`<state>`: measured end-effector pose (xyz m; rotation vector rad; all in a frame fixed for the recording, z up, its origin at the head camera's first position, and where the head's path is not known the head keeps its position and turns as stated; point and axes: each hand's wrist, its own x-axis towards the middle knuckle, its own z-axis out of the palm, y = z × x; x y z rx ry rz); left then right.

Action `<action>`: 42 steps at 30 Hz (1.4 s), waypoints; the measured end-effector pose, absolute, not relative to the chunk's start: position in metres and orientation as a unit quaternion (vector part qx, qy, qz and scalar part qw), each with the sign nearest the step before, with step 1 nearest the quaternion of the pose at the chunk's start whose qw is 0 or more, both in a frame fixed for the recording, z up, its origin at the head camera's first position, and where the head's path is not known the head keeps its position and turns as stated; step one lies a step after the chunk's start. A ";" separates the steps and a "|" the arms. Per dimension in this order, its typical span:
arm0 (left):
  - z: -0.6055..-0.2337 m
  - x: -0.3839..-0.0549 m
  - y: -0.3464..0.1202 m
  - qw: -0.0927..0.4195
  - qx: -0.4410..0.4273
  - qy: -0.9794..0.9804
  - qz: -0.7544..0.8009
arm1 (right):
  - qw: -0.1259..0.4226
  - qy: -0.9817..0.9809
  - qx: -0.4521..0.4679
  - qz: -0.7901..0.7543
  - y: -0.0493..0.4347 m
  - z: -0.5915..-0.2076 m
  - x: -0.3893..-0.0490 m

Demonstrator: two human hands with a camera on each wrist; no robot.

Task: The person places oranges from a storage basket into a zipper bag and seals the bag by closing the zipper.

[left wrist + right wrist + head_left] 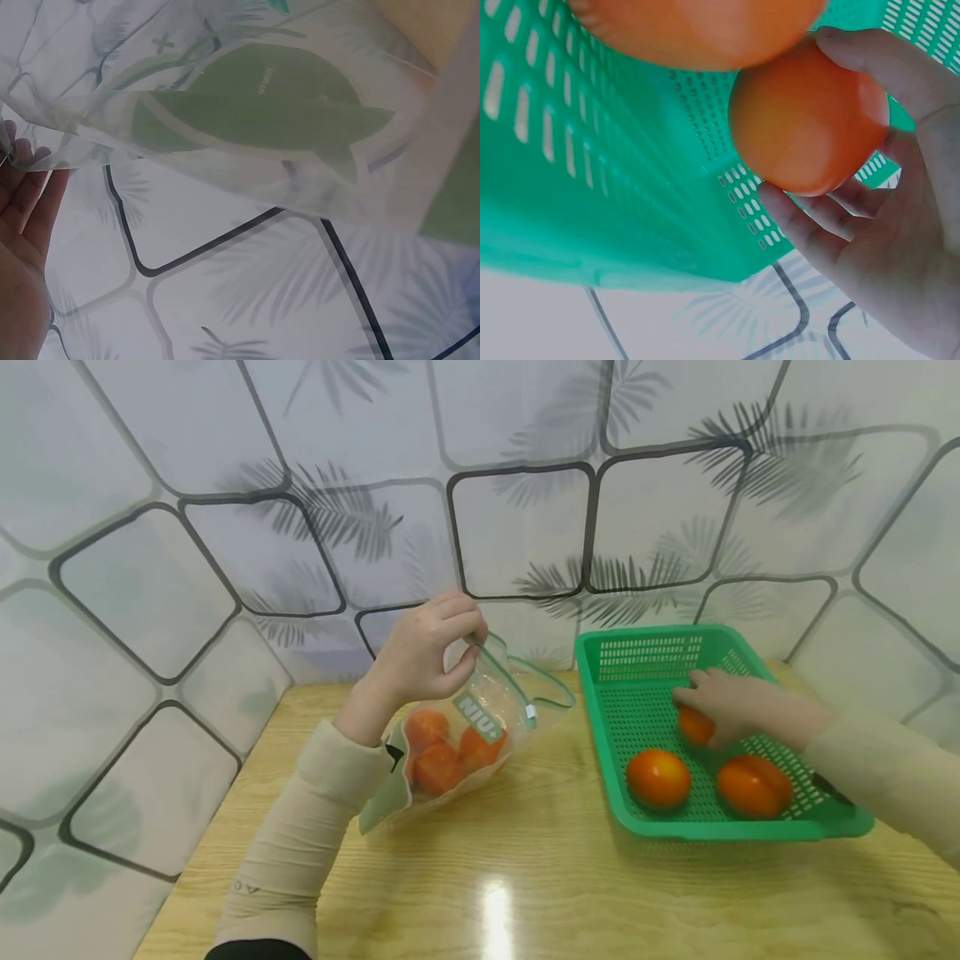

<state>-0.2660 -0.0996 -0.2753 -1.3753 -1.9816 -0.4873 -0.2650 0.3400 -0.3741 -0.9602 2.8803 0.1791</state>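
Note:
In the head view my left hand [431, 647] pinches the top edge of a clear zip bag [390, 810] with green trim and a slider. Several orange-red tomatoes [438, 768] lie inside it. The left wrist view shows the bag's printed side [262, 112] stretching away from the fingers. Over on the right, my right hand [731, 706] reaches into a green basket [607, 752], its fingers and thumb curled round a tomato [810, 120]. Two other tomatoes, one round [658, 779] and one creased [753, 787], sit nearer the basket's front rim.
The bag and basket stand side by side on a light wooden table [480, 868], with a strip of tabletop between them. A patterned wall covering [517, 535] rises right behind them and along the left side.

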 end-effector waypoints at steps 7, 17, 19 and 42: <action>-0.276 -0.266 -0.099 0.333 -0.524 -0.761 -0.189 | 0.033 0.942 -0.329 0.063 0.333 -0.359 -0.270; -0.277 -0.266 -0.098 0.325 -0.519 -0.769 -0.184 | 0.011 0.932 -0.357 0.059 0.312 -0.333 -0.266; -0.278 -0.267 -0.097 0.324 -0.521 -0.768 -0.183 | 0.003 0.929 -0.365 0.065 0.307 -0.327 -0.264; -0.275 -0.266 -0.096 0.323 -0.529 -0.763 -0.184 | -0.049 0.900 -0.420 0.107 0.252 -0.285 -0.251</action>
